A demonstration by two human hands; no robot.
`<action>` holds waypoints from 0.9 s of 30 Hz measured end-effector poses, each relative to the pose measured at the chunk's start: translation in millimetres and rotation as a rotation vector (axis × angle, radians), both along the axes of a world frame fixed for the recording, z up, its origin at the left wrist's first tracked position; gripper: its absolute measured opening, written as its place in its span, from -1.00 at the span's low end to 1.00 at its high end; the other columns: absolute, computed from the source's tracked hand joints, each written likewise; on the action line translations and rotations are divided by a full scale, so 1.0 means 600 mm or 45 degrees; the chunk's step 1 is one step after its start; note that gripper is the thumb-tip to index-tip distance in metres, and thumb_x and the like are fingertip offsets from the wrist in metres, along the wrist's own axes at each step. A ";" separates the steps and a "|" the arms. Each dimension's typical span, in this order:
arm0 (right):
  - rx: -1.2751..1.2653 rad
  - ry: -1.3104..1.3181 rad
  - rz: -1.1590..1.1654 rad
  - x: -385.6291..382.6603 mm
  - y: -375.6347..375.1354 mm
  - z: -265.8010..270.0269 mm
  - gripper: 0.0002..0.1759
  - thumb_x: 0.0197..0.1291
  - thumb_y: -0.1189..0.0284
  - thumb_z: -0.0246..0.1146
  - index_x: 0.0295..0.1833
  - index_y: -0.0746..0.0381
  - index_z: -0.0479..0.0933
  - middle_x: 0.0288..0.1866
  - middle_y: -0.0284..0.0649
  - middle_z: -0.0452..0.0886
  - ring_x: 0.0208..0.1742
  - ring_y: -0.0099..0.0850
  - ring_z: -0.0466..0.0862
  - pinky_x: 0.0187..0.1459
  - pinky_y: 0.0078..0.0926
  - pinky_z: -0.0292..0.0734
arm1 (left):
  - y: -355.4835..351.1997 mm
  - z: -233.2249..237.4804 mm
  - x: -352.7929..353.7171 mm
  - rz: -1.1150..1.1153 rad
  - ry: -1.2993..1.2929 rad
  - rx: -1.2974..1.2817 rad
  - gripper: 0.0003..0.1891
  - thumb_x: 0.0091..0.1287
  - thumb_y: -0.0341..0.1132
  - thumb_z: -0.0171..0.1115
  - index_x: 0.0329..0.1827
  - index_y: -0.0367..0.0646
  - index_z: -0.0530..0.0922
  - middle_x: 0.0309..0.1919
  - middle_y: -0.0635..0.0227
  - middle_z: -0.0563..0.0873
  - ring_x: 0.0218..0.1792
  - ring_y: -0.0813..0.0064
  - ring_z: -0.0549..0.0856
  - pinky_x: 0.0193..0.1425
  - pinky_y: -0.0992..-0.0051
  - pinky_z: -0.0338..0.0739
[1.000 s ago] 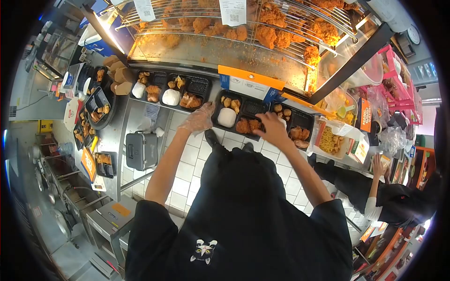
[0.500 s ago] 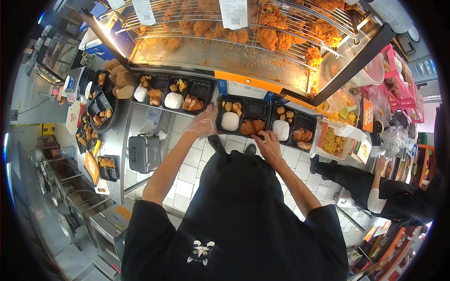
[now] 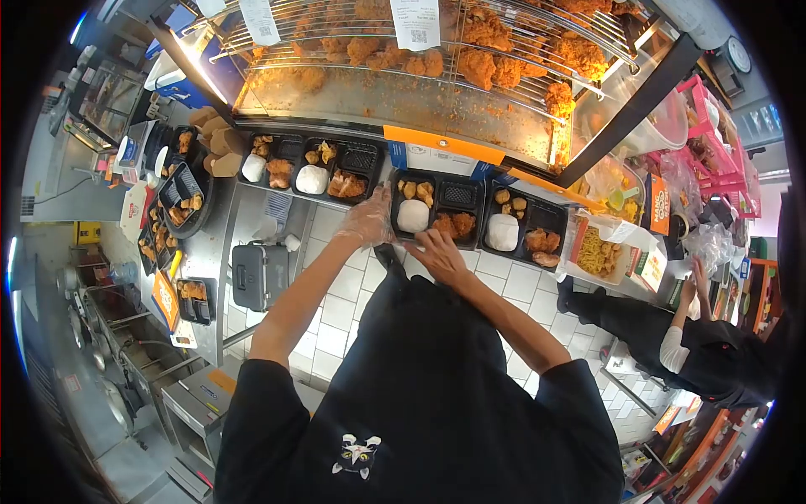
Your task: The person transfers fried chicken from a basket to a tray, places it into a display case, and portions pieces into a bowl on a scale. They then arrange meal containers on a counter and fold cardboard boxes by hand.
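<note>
Several black compartment trays of food stand in a row before me. My left hand (image 3: 367, 220), in a clear plastic glove, grips the left side of the middle food tray (image 3: 458, 194), its fingers along the rim. My bare right hand (image 3: 440, 255) is at that tray's front edge, fingers apart and pointing left, partly over the rim. The tray has a white rice mound (image 3: 413, 216), fried chicken (image 3: 453, 225) and small browned pieces (image 3: 415, 191). To the right sits another food tray (image 3: 525, 220), also with rice and chicken.
A heated cabinet with fried chicken (image 3: 477, 69) on wire racks rises behind the trays. Further food trays (image 3: 342, 171) stand left, and a noodle box (image 3: 598, 254) stands right. A dark case (image 3: 259, 277) is below at left. A co-worker (image 3: 672, 344) works at far right.
My right hand has slid left along the tray's front edge, toward my left hand. My left hand stays at the tray's side. The co-worker's arms have shifted slightly.
</note>
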State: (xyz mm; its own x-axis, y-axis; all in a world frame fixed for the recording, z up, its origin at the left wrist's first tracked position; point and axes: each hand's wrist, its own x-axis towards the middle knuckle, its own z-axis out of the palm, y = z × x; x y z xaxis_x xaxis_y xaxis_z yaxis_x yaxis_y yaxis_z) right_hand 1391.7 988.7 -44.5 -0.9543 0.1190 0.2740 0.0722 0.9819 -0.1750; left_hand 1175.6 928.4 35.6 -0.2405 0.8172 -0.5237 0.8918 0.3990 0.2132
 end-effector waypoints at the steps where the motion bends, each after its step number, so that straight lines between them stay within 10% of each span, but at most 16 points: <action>1: -0.040 0.086 -0.019 -0.010 -0.004 0.013 -0.70 0.14 0.43 0.17 0.01 0.12 0.62 -0.09 -0.27 0.45 -0.01 -0.33 0.43 -0.03 -0.38 0.36 | 0.001 -0.003 -0.001 -0.009 0.005 -0.009 0.31 -0.02 0.05 0.59 0.59 -0.39 -0.14 0.55 -0.17 0.10 0.48 0.06 0.34 0.51 0.30 0.33; 5: 0.075 -0.013 -0.246 0.007 0.000 0.028 -0.87 0.06 0.42 0.19 -0.37 0.20 0.63 -0.16 -0.22 0.47 -0.03 -0.30 0.44 -0.07 -0.34 0.34 | 0.000 -0.025 -0.013 -0.028 0.017 -0.004 0.32 -0.02 0.05 0.59 0.60 -0.37 -0.16 0.56 -0.14 0.10 0.49 0.07 0.32 0.51 0.30 0.33; 14: -0.059 0.028 -0.359 0.143 0.077 0.044 -0.93 0.01 0.43 0.25 -0.45 0.17 0.60 -0.19 -0.26 0.46 -0.06 -0.27 0.44 -0.08 -0.25 0.36 | 0.009 -0.035 -0.019 -0.124 0.049 0.026 0.36 -0.07 0.03 0.62 0.60 -0.37 -0.20 0.52 -0.26 0.12 0.48 0.00 0.33 0.52 0.31 0.31; 21: -0.101 0.059 -0.398 0.115 0.069 0.025 -0.93 0.04 0.40 0.27 -0.39 0.14 0.63 -0.15 -0.34 0.55 0.04 -0.30 0.45 -0.01 -0.27 0.35 | 0.000 -0.062 -0.046 0.125 -0.104 0.326 -0.38 0.24 -0.56 0.04 0.44 -0.38 0.27 0.23 -0.22 0.55 0.30 0.01 0.54 0.35 0.24 0.48; 27: -0.134 0.168 -0.450 0.108 0.068 0.017 -0.85 0.05 0.30 0.40 -0.35 0.10 0.59 -0.19 -0.37 0.56 0.04 -0.30 0.47 0.00 -0.24 0.36 | -0.022 -0.128 -0.017 0.636 -0.001 0.994 -0.65 0.26 -0.52 0.04 0.12 -0.29 0.50 -0.13 -0.11 0.71 -0.04 -0.11 0.68 0.08 0.08 0.56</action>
